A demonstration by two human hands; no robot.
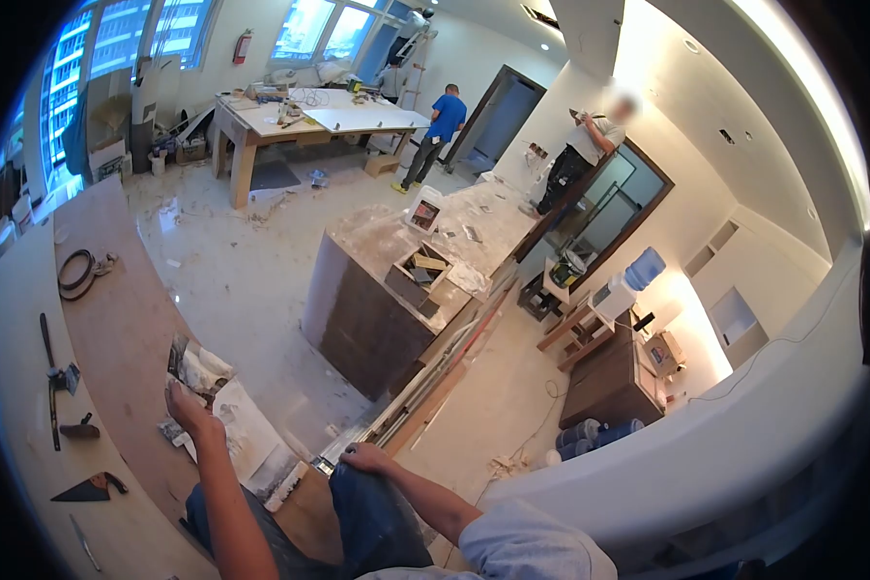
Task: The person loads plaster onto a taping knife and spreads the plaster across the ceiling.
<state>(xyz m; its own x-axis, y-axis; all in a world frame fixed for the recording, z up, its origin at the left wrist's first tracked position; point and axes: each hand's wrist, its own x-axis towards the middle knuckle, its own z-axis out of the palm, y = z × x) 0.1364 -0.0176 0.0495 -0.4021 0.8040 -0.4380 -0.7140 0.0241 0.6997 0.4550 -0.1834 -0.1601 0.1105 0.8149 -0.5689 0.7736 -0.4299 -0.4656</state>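
My left hand (pixel 189 406) reaches to the curved board (pixel 116 275), its fingers closed beside a crumpled white bag (pixel 203 371). A dark object (pixel 176 354) shows just past the fingertips; what the hand grips is too small to make out. Below it lies a white-smeared sheet (pixel 249 425) with a whitish-edged block (pixel 285 486). My right hand (pixel 363 457) rests over my bent knee (pixel 367 498), fingers laid on the trouser cloth, holding nothing.
On the pale surface at left lie a black-handled tool (pixel 46 338), a dark triangular blade (pixel 89 487) and a coiled black strap (pixel 77 275). Ahead stands a dusty counter (pixel 358 309) with a white bucket (pixel 423 209). Two people (pixel 445 126) (pixel 594 140) stand farther back near a worktable (pixel 261 121).
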